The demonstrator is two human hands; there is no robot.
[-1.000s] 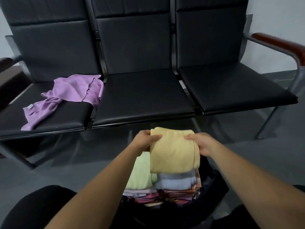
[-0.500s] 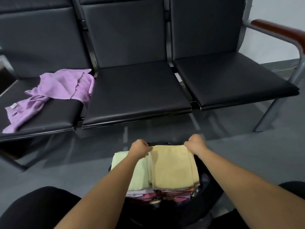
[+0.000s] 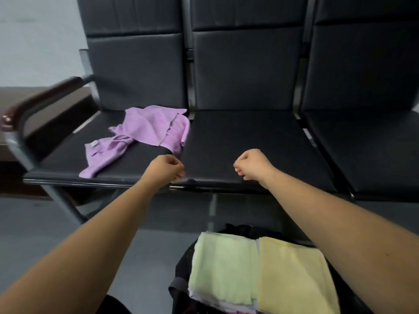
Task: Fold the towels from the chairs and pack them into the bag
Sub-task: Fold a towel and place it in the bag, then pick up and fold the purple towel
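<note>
We face a row of black chairs (image 3: 238, 141) that fills the upper view. At five o'clock, by the bottom edge, sits the black bag (image 3: 181, 268), packed with folded towels; a green towel (image 3: 222, 268) and a yellow towel (image 3: 292, 275) lie side by side on top. At ten o'clock a purple towel (image 3: 147, 130) lies crumpled on the left seat. Our left hand (image 3: 165, 169) hovers just beside its near edge, and our right hand (image 3: 254, 164) is at three o'clock from the left. Both hands are loosely curled and empty. We judge the purple towel comes next: pinch two corners and shake it flat before folding. Half a second ago both hands held the yellow towel at the bag; they have since let go and reached toward the seats.
</note>
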